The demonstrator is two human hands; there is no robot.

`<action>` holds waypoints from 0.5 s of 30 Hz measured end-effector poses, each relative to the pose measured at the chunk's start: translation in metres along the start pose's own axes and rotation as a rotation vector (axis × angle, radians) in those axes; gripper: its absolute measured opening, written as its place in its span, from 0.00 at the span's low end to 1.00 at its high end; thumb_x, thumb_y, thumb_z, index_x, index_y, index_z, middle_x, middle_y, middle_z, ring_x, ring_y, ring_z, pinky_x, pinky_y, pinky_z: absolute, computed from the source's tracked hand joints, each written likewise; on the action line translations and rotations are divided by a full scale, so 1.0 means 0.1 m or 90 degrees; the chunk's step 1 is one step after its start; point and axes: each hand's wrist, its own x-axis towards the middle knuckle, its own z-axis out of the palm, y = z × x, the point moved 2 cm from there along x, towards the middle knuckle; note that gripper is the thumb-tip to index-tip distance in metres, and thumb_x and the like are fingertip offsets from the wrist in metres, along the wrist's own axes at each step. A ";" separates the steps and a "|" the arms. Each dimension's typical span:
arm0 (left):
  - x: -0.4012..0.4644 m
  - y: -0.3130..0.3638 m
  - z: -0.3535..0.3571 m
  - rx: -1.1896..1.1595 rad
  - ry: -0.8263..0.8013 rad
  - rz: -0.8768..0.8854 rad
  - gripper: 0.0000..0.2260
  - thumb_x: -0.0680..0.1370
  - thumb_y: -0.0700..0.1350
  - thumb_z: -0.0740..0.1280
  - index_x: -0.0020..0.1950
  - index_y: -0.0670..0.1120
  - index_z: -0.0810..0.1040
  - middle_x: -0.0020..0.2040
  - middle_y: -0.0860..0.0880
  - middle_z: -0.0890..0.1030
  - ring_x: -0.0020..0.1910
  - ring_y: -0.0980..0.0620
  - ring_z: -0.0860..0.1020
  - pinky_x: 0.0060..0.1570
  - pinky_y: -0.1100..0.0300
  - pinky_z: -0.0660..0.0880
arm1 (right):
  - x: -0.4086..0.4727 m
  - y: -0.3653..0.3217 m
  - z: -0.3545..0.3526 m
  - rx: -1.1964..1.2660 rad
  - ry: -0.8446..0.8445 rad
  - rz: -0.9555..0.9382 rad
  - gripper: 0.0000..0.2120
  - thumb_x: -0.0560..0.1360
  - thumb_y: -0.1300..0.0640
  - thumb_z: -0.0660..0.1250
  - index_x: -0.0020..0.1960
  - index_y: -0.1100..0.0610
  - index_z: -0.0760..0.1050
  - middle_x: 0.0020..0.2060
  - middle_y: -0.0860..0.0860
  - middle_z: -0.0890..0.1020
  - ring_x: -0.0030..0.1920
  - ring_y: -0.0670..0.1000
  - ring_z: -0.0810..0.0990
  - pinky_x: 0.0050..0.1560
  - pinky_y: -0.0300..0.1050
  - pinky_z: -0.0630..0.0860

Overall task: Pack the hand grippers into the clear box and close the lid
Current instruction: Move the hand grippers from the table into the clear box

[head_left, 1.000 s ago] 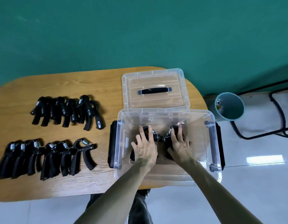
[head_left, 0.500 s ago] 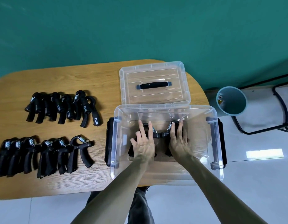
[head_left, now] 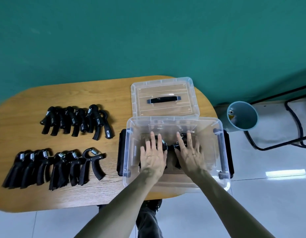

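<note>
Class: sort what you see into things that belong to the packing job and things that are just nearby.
Job: clear box; lid; hand grippers in box; two rows of grippers on table.

Nearby: teal bin; black metal frame.

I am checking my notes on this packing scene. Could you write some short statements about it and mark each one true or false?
1. Both hands, the left hand and the right hand, are inside the clear box. True.
2. The lid is closed on the box. False: it lies on the table behind the box.
3. Hand grippers on the table lie in two rows. True.
4. The box is full of grippers. False: only a few lie under the hands.
5. The lid's handle is white. False: it is dark.
</note>
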 end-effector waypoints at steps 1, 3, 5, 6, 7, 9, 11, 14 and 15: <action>-0.05 -0.01 -0.11 -0.004 0.002 0.013 0.29 0.85 0.57 0.47 0.83 0.47 0.45 0.83 0.41 0.47 0.75 0.41 0.62 0.69 0.46 0.64 | -0.06 -0.06 -0.09 0.000 0.010 -0.013 0.30 0.83 0.43 0.47 0.81 0.45 0.41 0.81 0.58 0.45 0.77 0.67 0.55 0.69 0.64 0.67; -0.15 -0.04 -0.33 -0.015 0.037 0.032 0.27 0.85 0.56 0.46 0.82 0.48 0.52 0.82 0.43 0.55 0.74 0.43 0.64 0.68 0.47 0.65 | -0.16 -0.17 -0.25 0.002 0.019 -0.030 0.30 0.83 0.43 0.49 0.81 0.44 0.39 0.81 0.56 0.44 0.78 0.65 0.54 0.69 0.62 0.69; -0.23 -0.11 -0.53 -0.019 0.081 0.046 0.26 0.84 0.55 0.45 0.81 0.48 0.57 0.80 0.44 0.63 0.71 0.44 0.69 0.67 0.47 0.68 | -0.25 -0.26 -0.40 0.012 0.032 -0.043 0.30 0.84 0.43 0.48 0.80 0.43 0.38 0.81 0.55 0.42 0.78 0.64 0.55 0.69 0.60 0.71; -0.26 -0.16 -0.62 -0.011 0.105 0.055 0.26 0.84 0.55 0.44 0.80 0.48 0.58 0.78 0.45 0.66 0.69 0.44 0.71 0.67 0.47 0.70 | -0.29 -0.31 -0.48 0.012 0.052 -0.053 0.30 0.84 0.43 0.48 0.80 0.43 0.38 0.81 0.55 0.42 0.78 0.64 0.56 0.68 0.59 0.72; -0.29 -0.21 -0.72 -0.001 0.126 0.064 0.26 0.84 0.55 0.44 0.80 0.48 0.59 0.77 0.45 0.68 0.67 0.44 0.72 0.66 0.47 0.71 | -0.33 -0.36 -0.56 0.010 0.072 -0.063 0.29 0.83 0.42 0.47 0.80 0.43 0.39 0.81 0.55 0.43 0.77 0.64 0.58 0.67 0.59 0.73; -0.34 -0.34 -0.92 0.003 0.149 0.072 0.25 0.85 0.54 0.44 0.80 0.48 0.58 0.77 0.45 0.67 0.67 0.44 0.73 0.64 0.48 0.71 | -0.38 -0.48 -0.70 0.002 0.101 -0.081 0.30 0.83 0.42 0.47 0.80 0.42 0.38 0.81 0.56 0.45 0.75 0.65 0.62 0.66 0.59 0.74; -0.41 -0.47 -1.12 0.013 0.164 0.076 0.24 0.85 0.54 0.46 0.81 0.50 0.56 0.78 0.44 0.65 0.64 0.44 0.73 0.62 0.49 0.71 | -0.42 -0.61 -0.79 -0.003 0.125 -0.098 0.31 0.83 0.42 0.50 0.80 0.42 0.37 0.81 0.57 0.44 0.73 0.66 0.65 0.64 0.60 0.76; -0.55 -0.69 -1.37 0.017 0.177 0.062 0.23 0.85 0.54 0.44 0.82 0.54 0.51 0.79 0.43 0.61 0.62 0.44 0.72 0.62 0.48 0.71 | -0.48 -0.89 -0.95 -0.025 0.159 -0.129 0.34 0.83 0.43 0.54 0.81 0.44 0.37 0.81 0.58 0.45 0.69 0.67 0.71 0.53 0.59 0.81; -0.58 -0.75 -1.42 0.011 0.181 0.053 0.23 0.85 0.54 0.43 0.82 0.55 0.49 0.79 0.42 0.60 0.63 0.44 0.72 0.63 0.48 0.71 | -0.49 -0.98 -0.99 -0.028 0.166 -0.134 0.34 0.82 0.42 0.53 0.81 0.45 0.37 0.81 0.59 0.45 0.68 0.67 0.72 0.52 0.59 0.82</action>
